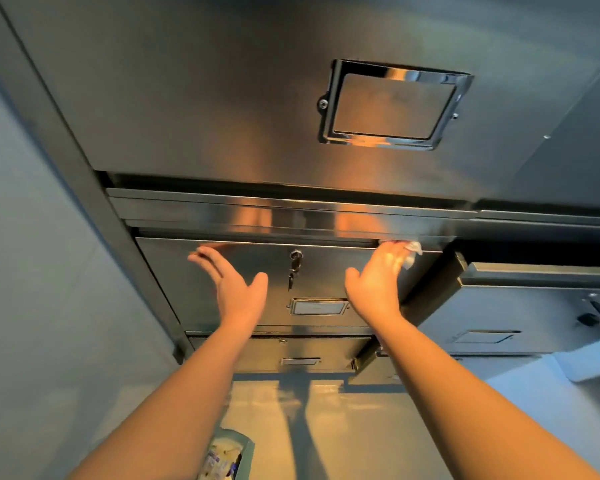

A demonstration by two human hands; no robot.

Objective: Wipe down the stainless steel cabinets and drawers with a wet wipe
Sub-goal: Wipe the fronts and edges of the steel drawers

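Against the top edge of a steel drawer (257, 282), the right hand (374, 282) presses a bunched white wet wipe (413, 252), fingers closed over it near the drawer's right corner, just under the pulled-out shelf strip (291, 216) above. Left hand (229, 282) is flat and spread, fingers apart, holding nothing, fingertips at or near the drawer face on the left side; actual contact is hard to tell. A key (293, 268) hangs in the lock between the two hands, with a label holder (317, 306) below it.

Progress, judging only from how things lie: wiping is mid-way at best. The wipe sits on one drawer's upper lip; no streaks or wet marks are clear enough to say which panels are done. Likely left: this drawer's face, the lower drawer (281, 355), the big cabinet door (222, 98) above with its chrome frame (392, 105), and the neighbouring drawers (520, 306) on the right.

Room to move: the lip runs free to the left until the key area; the dangling key could snag the wipe. To the right the neighbouring drawer sticks out open, its dark edge close to the right wrist, so sweeps that way are cramped. Wall (32, 271) on the left is well apart from the left hand
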